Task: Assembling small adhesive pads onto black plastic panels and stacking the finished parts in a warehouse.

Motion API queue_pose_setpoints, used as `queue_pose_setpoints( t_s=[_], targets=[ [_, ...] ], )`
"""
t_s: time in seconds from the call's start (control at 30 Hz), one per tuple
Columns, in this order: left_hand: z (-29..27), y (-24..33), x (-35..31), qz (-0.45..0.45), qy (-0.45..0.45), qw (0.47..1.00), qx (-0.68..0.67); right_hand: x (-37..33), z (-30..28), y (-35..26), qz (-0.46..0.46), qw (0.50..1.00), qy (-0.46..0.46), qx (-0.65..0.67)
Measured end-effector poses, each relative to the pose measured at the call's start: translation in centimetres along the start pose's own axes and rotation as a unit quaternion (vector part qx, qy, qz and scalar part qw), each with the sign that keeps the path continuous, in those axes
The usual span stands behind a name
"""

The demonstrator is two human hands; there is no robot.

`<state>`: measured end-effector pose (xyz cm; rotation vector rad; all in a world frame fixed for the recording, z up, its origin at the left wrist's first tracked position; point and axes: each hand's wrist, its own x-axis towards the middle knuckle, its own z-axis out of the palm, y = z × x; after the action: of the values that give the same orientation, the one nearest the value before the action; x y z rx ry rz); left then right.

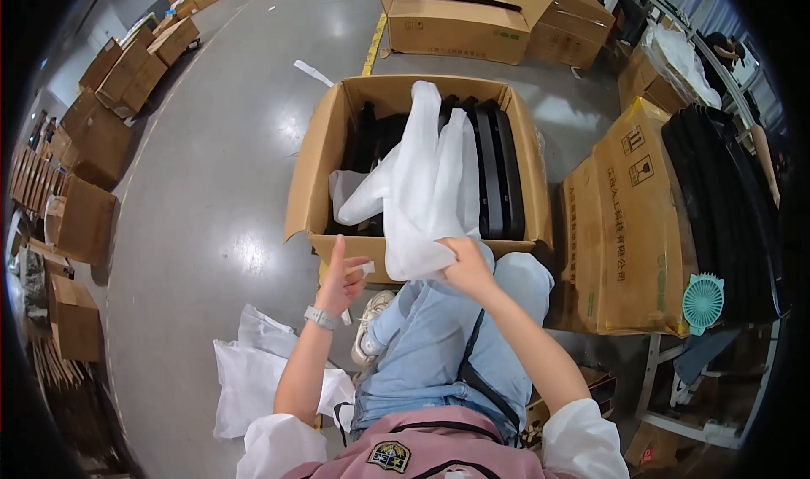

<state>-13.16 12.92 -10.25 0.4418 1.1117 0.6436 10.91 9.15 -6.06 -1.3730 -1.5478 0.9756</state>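
An open cardboard box (308, 175) stands before my knees, with several flat black cases (498, 175) upright inside. A translucent white foam sleeve (422, 175) lies crumpled across the cases and hangs over the box's near edge. My right hand (466, 266) grips the sleeve's near end. My left hand (340, 283), with a pale watch on its wrist, is left of the sleeve and near the box's front corner. One finger points up; the others curl by a small white scrap (367, 267), which they seem to hold.
White packing sheets (261, 361) lie on the floor at my left. A large taped carton (620, 217) stands on the right beside more black cases (717, 217) and a turquoise fan (704, 300). Another open box (456, 28) is beyond, and carton stacks (89, 142) line the far left.
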Motion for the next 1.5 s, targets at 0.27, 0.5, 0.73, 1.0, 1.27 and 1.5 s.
queue_pose_setpoints(
  t_s=[0.27,0.5,0.73,1.0,1.27,1.5],
  targets=[
    [10.7,-0.8,6.0,-0.016,-0.202,0.979,0.018,-1.7,-3.0,-6.6,0.093,0.958,0.029,0.270],
    [16.5,2.4,0.6,0.022,-0.060,0.997,-0.049,-3.2,-3.0,-12.6,-0.077,0.974,0.001,0.215],
    [18.6,2.6,-1.9,0.077,-0.080,0.989,0.101,-4.6,-2.6,-16.7,-0.307,0.946,0.052,0.090],
    [20.1,2.0,-4.3,0.132,-0.120,0.951,0.254,1.1,-5.5,-4.3,-0.229,0.939,0.123,-0.223],
    [31.4,-2.4,-6.0,0.193,-0.344,0.840,0.373,5.5,-1.6,-3.9,-0.205,0.957,0.181,-0.095],
    [35.4,-6.7,-9.0,0.250,-0.464,0.726,0.442,0.7,-10.3,-15.8,-0.274,0.894,0.276,0.221]
  ],
)
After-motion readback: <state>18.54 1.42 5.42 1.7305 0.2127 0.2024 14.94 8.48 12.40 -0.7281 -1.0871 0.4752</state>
